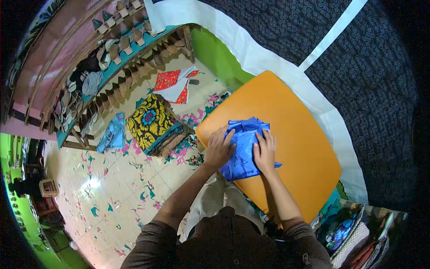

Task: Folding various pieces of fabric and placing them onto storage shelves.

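A shiny blue bundle (245, 150), crinkled like folded satin or plastic film, lies at the near left edge of an orange tabletop (298, 154). Its upper edge is uneven, and one thin corner sticks out at the right. My left hand (219, 148) rests along the bundle's left side, fingers stretched out and slightly apart. On the right part of the bundle lies my right hand (265, 151), with its fingers extended over the surface. Neither hand is closed around it. Whatever is inside or under the bundle is hidden.
A cloth-covered stool (150, 119) in yellow and black stands left of the table. Shoe forms and shoes fill a teal-topped rack (121, 67). Coloured scraps litter the tiled floor (121, 188). Red floral cloth (172, 83) and a light blue bag (113, 133) lie there. Folded fabrics (347, 233) sit lower right.
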Motion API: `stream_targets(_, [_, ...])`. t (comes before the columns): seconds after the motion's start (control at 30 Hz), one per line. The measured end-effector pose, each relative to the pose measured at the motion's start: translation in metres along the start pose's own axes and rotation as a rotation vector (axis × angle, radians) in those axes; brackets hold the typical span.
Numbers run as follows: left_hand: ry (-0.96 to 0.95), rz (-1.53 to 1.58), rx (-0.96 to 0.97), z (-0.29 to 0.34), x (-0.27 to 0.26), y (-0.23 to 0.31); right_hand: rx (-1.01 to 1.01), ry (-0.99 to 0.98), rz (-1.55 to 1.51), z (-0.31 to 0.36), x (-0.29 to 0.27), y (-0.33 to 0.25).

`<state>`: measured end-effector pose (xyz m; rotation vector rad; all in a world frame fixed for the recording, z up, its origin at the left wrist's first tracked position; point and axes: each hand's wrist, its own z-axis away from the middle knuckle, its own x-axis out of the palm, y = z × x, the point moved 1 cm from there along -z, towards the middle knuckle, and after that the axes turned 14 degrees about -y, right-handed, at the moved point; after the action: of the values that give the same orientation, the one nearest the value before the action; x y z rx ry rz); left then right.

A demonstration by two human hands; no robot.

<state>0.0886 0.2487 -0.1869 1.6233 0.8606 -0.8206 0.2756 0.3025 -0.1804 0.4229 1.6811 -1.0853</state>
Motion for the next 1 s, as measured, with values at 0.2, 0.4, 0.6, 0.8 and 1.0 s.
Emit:
stream_targets(0.2, [-0.018,-0.026,0.064,-0.047,-0.015,-0.004,0.392,0.187,-0.367,0.041,-0.005,0.016])
stream_targets(0.4, [-0.287,-0.211,0.151,-0.042,0.013,-0.004,0.879,0.243,-1.083,0.099,0.018,0.014])
stream_targets(0.6, [-0.308,-0.201,0.057,-0.011,0.038,0.008,0.792,0.186,-1.392,0.113,0.029,0.001])
stream_targets(0.8, [-0.373,-0.030,-0.062,0.010,0.027,0.023,0.564,0.155,-1.195,0.082,0.014,0.020])
stream_targets(1.0, [-0.157,0.049,-0.194,0.009,-0.011,0.028,0.749,0.204,-1.347,0.089,0.016,0.084])
